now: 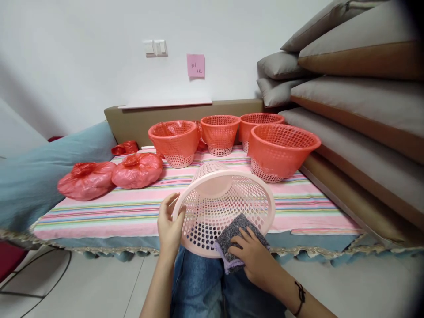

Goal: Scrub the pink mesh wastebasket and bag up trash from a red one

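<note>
A pale pink perforated plastic basket [217, 187] lies tipped on its side, its open rim facing me above my knees. My left hand [170, 225] grips the left part of the rim, thumb inside and fingers outside. My right hand [251, 254] has its fingers over a dark grey cloth [235, 232] with a purple edge. That cloth is pressed against the lower right of the rim and hangs partly over it. The fingertips of my right hand show on top of the cloth; its thumb is hidden.
Several similar baskets lined with red plastic bags stand behind, including one at the right [281, 152] and one at centre left [174, 143]. Two tied red bags [88, 181] lie on the striped cloth [109, 216]. Grey cushions [361, 101] are stacked at the right.
</note>
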A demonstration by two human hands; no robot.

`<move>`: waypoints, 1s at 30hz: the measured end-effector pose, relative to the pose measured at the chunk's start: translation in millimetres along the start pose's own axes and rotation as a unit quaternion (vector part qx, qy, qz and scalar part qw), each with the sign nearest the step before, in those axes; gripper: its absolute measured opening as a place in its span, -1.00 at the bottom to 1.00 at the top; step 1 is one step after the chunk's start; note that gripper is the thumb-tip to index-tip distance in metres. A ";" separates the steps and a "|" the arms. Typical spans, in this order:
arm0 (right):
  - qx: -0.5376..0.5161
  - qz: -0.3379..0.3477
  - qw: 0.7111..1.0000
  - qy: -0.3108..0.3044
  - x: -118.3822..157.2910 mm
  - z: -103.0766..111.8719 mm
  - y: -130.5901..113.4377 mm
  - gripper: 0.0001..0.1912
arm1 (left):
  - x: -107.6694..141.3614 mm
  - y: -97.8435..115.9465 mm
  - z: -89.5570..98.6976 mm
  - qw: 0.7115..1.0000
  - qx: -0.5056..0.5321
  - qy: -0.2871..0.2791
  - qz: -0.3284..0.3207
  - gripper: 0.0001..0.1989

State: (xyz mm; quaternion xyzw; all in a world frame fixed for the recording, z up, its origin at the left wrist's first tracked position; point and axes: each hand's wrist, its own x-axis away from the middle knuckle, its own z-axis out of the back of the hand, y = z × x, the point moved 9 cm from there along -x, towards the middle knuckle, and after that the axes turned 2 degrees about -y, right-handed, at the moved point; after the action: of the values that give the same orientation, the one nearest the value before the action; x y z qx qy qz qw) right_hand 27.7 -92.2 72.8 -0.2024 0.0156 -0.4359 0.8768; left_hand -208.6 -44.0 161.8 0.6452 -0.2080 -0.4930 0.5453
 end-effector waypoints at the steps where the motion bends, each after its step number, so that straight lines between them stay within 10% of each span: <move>1: 0.001 0.001 1.000 0.007 -0.2 -1.3 -0.1 -0.39 | 9.5 -11.8 3.4 1.000 0.008 0.023 0.019 -0.54; 7: 0.003 0.009 1.000 0.022 3.9 -1.6 3.4 -0.36 | 50.6 -61.1 -8.7 0.990 0.104 0.014 0.091 -0.49; 16: -0.008 -0.006 0.999 0.054 4.6 20.9 18.6 -0.35 | 7.0 -1.5 -17.9 0.996 -0.022 -0.087 0.004 -0.50; 19: -0.151 0.008 0.981 0.126 -20.1 43.7 24.5 -0.42 | 9.4 -4.6 -23.7 0.995 0.000 -0.098 0.020 -0.45; 24: -0.352 -0.030 0.868 0.349 -88.5 89.9 68.6 -0.58 | 16.5 -25.2 -21.9 0.994 0.041 -0.090 0.053 -0.40; 30: -0.300 -0.053 0.890 0.338 -169.8 68.3 74.4 -0.51 | 16.6 -40.7 -11.7 0.994 0.034 -0.079 0.068 -0.39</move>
State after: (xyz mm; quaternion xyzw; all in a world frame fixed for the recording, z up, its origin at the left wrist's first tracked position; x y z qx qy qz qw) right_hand -7.2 102.0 82.8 -0.2969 0.4306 -0.4984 0.6914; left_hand -202.3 -38.5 117.0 0.6070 -0.3102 -0.4966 0.5373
